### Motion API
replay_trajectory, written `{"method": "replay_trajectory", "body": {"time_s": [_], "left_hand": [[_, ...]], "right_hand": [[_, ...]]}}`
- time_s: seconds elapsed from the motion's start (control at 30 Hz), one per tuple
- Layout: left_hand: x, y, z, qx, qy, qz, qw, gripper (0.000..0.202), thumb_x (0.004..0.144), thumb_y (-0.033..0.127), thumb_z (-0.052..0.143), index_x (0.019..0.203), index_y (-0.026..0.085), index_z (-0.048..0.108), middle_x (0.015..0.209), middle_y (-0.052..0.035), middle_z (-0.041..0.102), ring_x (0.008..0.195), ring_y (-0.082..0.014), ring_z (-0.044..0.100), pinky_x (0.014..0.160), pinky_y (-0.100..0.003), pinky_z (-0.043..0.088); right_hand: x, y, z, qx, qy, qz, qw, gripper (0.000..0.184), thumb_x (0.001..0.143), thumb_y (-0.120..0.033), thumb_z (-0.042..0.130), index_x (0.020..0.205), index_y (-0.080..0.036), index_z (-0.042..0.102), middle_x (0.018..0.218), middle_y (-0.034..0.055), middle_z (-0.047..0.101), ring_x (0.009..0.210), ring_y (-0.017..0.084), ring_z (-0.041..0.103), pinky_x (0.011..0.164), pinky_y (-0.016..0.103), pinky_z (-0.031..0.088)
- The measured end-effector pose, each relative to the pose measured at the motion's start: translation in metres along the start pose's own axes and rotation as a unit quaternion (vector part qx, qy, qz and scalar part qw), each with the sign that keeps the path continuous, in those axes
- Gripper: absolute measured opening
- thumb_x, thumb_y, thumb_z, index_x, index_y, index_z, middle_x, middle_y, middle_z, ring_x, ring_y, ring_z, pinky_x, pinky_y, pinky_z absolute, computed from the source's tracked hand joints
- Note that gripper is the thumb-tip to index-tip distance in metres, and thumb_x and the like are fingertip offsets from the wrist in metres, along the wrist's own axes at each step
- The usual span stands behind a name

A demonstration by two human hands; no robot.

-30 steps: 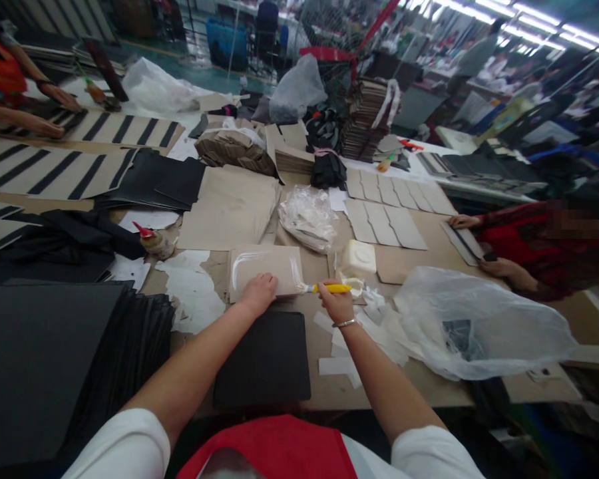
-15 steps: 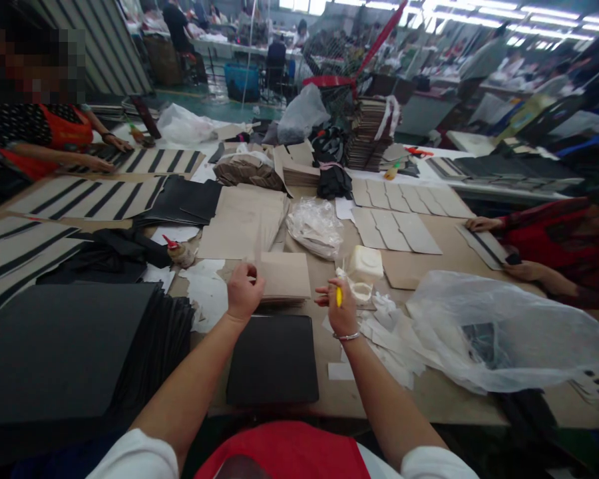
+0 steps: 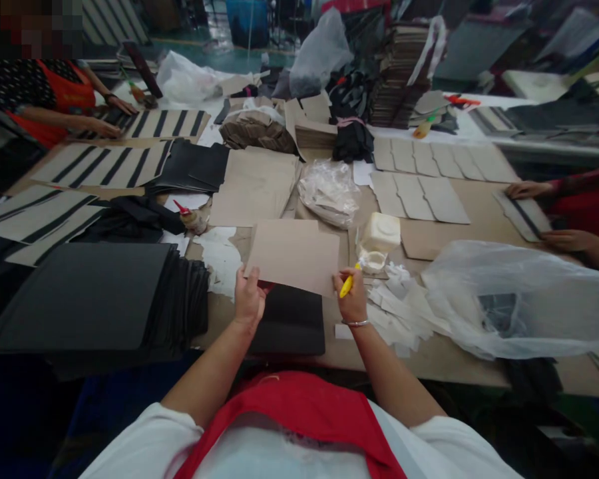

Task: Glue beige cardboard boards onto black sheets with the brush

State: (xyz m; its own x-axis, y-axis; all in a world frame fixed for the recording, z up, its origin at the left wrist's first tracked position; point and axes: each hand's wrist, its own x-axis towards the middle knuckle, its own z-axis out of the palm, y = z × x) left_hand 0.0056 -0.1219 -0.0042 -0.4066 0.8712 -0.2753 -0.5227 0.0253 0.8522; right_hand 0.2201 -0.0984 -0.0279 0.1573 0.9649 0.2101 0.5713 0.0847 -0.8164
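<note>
A tan cardboard sheet (image 3: 294,256) is lifted, tilted, over the black sheets (image 3: 292,322) in front of me. My left hand (image 3: 250,296) grips its left corner, thumb on top and fingers beneath. At its right edge is my right hand (image 3: 352,297), closed around a slim yellow tool (image 3: 346,287) whose working end I cannot make out. The fingertips of that hand meet the sheet's edge. Just beyond my right hand stands a cream plastic container (image 3: 381,233) with a round opening. The pile of smaller cardboard is mostly hidden behind the raised sheet.
A tall stack of black sheets (image 3: 90,296) fills the left side. Paper scraps (image 3: 399,309) and a clear plastic bag (image 3: 524,299) lie to the right. A red-tipped bottle (image 3: 192,218) stands left of centre. Co-workers' hands (image 3: 572,239) handle pieces at both sides.
My left hand has picked a cardboard sheet off the pile and brought it nearer, above the black sheets. My right hand has come to its right edge, still with the yellow tool. The view has tipped down.
</note>
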Motion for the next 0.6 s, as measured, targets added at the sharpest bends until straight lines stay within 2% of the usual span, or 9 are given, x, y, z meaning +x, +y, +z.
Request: {"method": "replay_trajectory", "body": {"time_s": [0.1, 0.2, 0.27, 0.4, 0.6], "left_hand": [[-0.01, -0.015, -0.047, 0.061, 0.062, -0.028, 0.996, 0.03, 0.069, 0.041, 0.065, 0.084, 0.017, 0.054, 0.076, 0.0011, 0.061, 0.068, -0.0107, 0.058, 0.069, -0.026, 0.048], [-0.026, -0.032, -0.089, 0.186, 0.074, -0.068, 0.977, 0.031, 0.064, 0.041, 0.067, 0.076, 0.014, 0.059, 0.069, 0.001, 0.059, 0.063, -0.0102, 0.055, 0.063, -0.023, 0.046], [-0.035, -0.04, -0.109, 0.254, 0.074, -0.095, 0.96, 0.033, 0.063, 0.043, 0.067, 0.077, 0.013, 0.061, 0.067, 0.0005, 0.06, 0.061, -0.0105, 0.053, 0.058, -0.021, 0.043], [-0.042, -0.048, -0.13, 0.327, 0.079, -0.11, 0.935, 0.032, 0.06, 0.042, 0.068, 0.071, 0.013, 0.064, 0.062, 0.0002, 0.06, 0.058, -0.0109, 0.051, 0.054, -0.021, 0.04], [-0.039, -0.053, -0.138, 0.346, 0.094, -0.126, 0.925, 0.03, 0.058, 0.04, 0.069, 0.067, 0.013, 0.066, 0.058, -0.0005, 0.061, 0.056, -0.0114, 0.051, 0.054, -0.022, 0.039]], "right_hand": [[-0.034, 0.021, -0.013, -0.047, -0.021, 0.011, 0.999, 0.025, 0.081, -0.042, 0.049, 0.09, -0.019, 0.048, 0.078, 0.0037, 0.058, 0.068, 0.016, 0.056, 0.064, 0.029, 0.044], [-0.07, 0.037, -0.015, -0.09, -0.067, 0.026, 0.993, 0.025, 0.083, -0.043, 0.046, 0.089, -0.019, 0.05, 0.076, 0.004, 0.059, 0.064, 0.016, 0.056, 0.059, 0.028, 0.043], [-0.089, 0.045, -0.011, -0.11, -0.096, 0.025, 0.989, 0.026, 0.084, -0.043, 0.044, 0.089, -0.019, 0.051, 0.076, 0.0046, 0.06, 0.063, 0.017, 0.057, 0.058, 0.028, 0.043], [-0.105, 0.059, 0.003, -0.127, -0.114, 0.004, 0.985, 0.028, 0.085, -0.044, 0.041, 0.09, -0.02, 0.053, 0.078, 0.0064, 0.063, 0.068, 0.019, 0.061, 0.061, 0.03, 0.045], [-0.108, 0.071, 0.013, -0.13, -0.13, -0.017, 0.983, 0.027, 0.086, -0.043, 0.04, 0.09, -0.02, 0.055, 0.078, 0.0065, 0.065, 0.069, 0.02, 0.062, 0.062, 0.03, 0.047]]}}
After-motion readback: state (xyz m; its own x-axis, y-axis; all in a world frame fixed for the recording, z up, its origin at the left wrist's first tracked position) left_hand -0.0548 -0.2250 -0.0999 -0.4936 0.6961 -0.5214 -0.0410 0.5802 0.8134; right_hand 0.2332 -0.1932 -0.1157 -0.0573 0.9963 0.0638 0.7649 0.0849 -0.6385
